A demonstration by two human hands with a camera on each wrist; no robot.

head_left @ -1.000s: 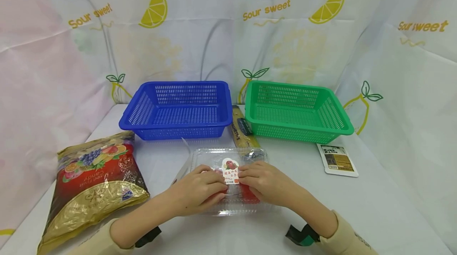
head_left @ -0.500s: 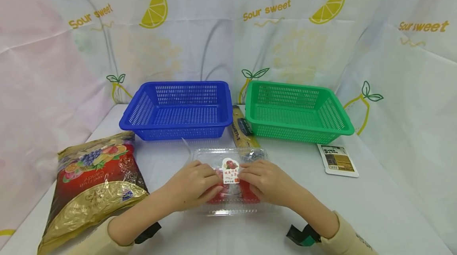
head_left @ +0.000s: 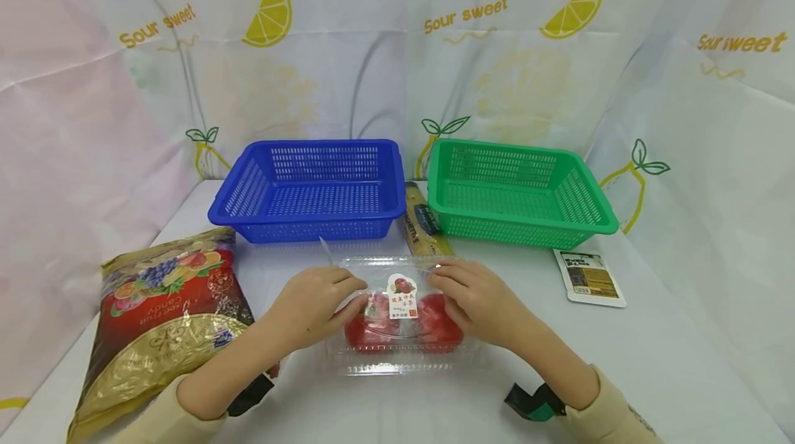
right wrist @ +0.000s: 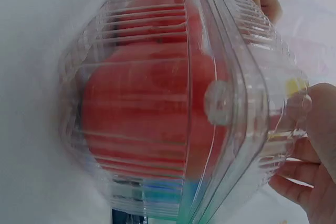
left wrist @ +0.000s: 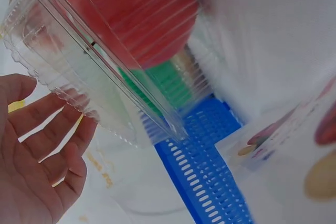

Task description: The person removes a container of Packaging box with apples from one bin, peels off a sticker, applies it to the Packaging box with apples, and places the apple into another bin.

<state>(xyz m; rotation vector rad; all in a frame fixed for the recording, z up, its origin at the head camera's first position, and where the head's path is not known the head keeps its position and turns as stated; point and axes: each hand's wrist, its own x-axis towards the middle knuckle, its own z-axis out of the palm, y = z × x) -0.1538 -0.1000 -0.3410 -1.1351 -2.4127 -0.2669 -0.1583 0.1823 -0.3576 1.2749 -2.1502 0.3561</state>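
Observation:
A clear plastic clamshell box (head_left: 404, 344) with red apples (head_left: 437, 320) inside sits in front of me, its lid down. On the lid is a white label (head_left: 402, 299). My left hand (head_left: 313, 306) is at the lid's left side; the left wrist view shows its fingers (left wrist: 68, 135) relaxed and apart beside the ridged lid. My right hand (head_left: 475, 299) rests its fingertips at the lid's right side. From the right wrist view, thumb and fingers lie loosely along the lid's edge. A pale packet with printed fruit (left wrist: 278, 150) is mostly hidden under my left arm.
A blue basket (head_left: 319, 230) and a green basket (head_left: 522, 226) stand at the back. Between them lies a spaghetti pack (head_left: 425, 223). The mixed fruit candy bag (head_left: 170, 320) is at the left, a small flat packet (head_left: 589, 278) at the right.
My hands have spread apart from the label toward the sides of the lid, showing more of the apples. The box has stayed in place.

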